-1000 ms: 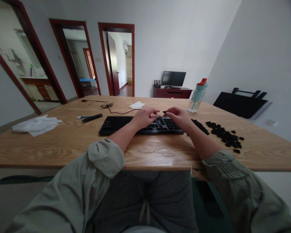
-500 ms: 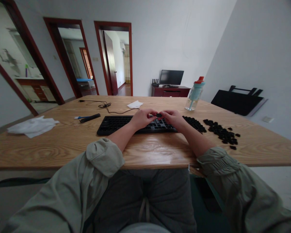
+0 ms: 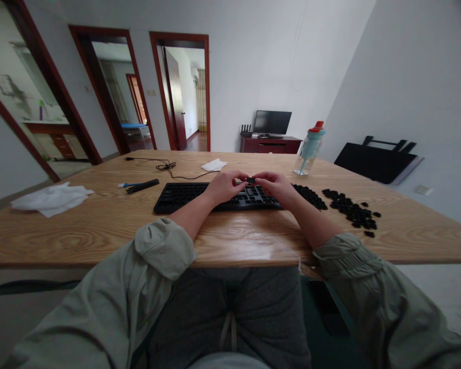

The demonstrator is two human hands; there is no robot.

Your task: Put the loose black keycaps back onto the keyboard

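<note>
Both hands (image 3: 253,185) pinch one keycap (image 3: 250,180) above the keyboard (image 3: 184,197)

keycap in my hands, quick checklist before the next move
1. keycap pinched between left hand and right hand: ok
2. keycap held above the keyboard: ok
3. keycap's orientation: cannot tell, too small
4. keyboard spot beneath it: cannot tell, hands cover it
5. loose keycaps piled on the table right of the keyboard: ok
6. bottle upright, apart from both hands: ok
</note>
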